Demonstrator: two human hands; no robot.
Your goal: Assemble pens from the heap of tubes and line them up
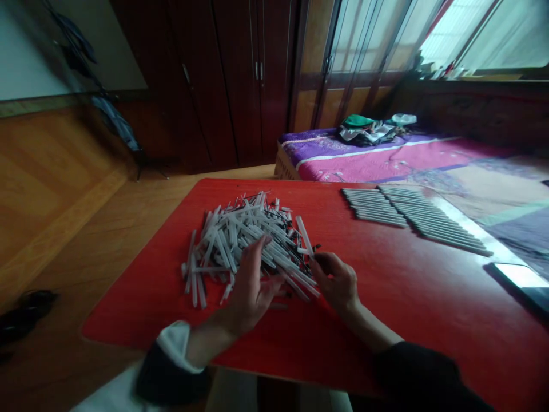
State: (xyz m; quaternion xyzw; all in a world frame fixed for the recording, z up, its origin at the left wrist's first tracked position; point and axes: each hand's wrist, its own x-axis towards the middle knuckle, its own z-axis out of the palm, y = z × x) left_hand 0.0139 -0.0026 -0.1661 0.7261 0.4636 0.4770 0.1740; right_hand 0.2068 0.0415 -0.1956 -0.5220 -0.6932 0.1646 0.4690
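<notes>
On a red table (407,297), pile (231,234) of white tubes at its middle, left hand (253,286) spread flat on the pile, right hand (338,283) pinching a thin piece (315,250) at its right edge, tube rows (412,214) far right

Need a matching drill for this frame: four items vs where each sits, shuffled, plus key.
1. left hand
2. right hand
3. neat rows of sticks
4. phone

A. at the right edge of the red table, screen lit
B. spread on the loose white pile
C. far right of the table, laid side by side
D. pinching a thin piece at the pile's right edge

Pairs: 1-B, 2-D, 3-C, 4-A
</notes>
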